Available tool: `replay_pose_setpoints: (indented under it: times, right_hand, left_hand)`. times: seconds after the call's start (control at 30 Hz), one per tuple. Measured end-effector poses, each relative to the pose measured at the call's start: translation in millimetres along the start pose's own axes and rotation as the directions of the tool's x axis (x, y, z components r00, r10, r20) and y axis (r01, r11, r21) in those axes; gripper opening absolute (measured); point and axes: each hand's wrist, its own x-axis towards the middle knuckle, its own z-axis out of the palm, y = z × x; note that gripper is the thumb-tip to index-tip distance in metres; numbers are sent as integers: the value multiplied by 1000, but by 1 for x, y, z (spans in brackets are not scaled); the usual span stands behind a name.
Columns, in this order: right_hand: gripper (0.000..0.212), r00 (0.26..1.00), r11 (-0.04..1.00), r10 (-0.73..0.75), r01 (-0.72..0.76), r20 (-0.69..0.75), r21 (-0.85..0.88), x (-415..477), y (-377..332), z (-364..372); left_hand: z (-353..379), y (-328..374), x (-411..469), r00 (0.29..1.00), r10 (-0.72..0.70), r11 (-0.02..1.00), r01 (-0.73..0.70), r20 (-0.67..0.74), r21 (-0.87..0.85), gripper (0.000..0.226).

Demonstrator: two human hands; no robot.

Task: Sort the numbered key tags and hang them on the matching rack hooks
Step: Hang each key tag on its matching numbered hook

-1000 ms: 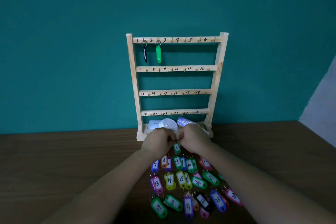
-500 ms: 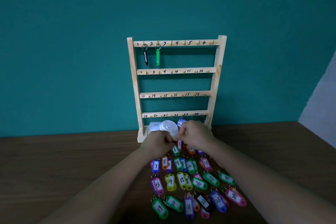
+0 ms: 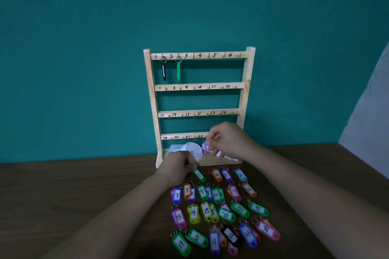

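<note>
A wooden rack [image 3: 245,90] with numbered hooks stands against the teal wall. A black tag [image 3: 164,72] hangs on hook 1 and a green tag [image 3: 178,71] on hook 2. My right hand [image 3: 228,141] is raised in front of the bottom rail and pinches a pink tag [image 3: 205,152] that dangles below its fingers. My left hand [image 3: 179,165] is lower, on the table before the rack's base, with fingers curled at the ring end of the green tag 3 [image 3: 199,175]. Several coloured numbered tags [image 3: 226,214] lie in rows on the wooden table [image 3: 73,195].
Small white and clear objects [image 3: 191,149] sit on the rack's base shelf. A pale wall section [image 3: 370,111] rises at the right. Bare table stretches to the left of the tags; both forearms cross the near part.
My right hand has risen from the table up to the bottom rail, carrying the pink tag away from my left hand. The left hand has stayed by green tag 3.
</note>
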Motion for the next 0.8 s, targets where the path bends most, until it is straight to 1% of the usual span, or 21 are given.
replay_pose_setpoints:
  times: [0.1,0.2,0.3,0.37,0.43,0.5,0.63,0.8]
  right_hand:
    - [14,999,998,-24,26,-23,62,0,-9,-12]
    - [9,997,990,-56,63,-58,128,1,-26,-26]
    - [6,991,979,-78,96,-107,180,4,-44,-41]
    - [7,985,977,-93,118,-143,177,7,-54,-51]
    - [8,981,973,-108,138,-161,187,11,-64,-60]
    - [8,976,968,-117,154,-182,201,18,-71,-70]
    - [9,948,962,-163,214,-272,171,32,-87,-88]
    - [11,906,948,-183,266,-380,176,45,-109,-104]
  left_hand:
    - [-21,9,-3,993,95,995,-92,-72,47,9]
    - [-52,23,-5,984,122,992,-125,-129,-14,10]
    - [-88,42,-8,953,176,981,-191,-246,-38,12]
    - [-112,55,-10,938,190,970,-225,-291,-92,15]
    - [-135,68,-11,932,181,965,-229,-314,-124,16]
    - [-156,79,-11,919,191,967,-237,-344,-97,15]
    - [-188,96,-8,889,227,960,-274,-397,-63,10]
    - [-217,116,3,854,253,953,-300,-454,-33,12]
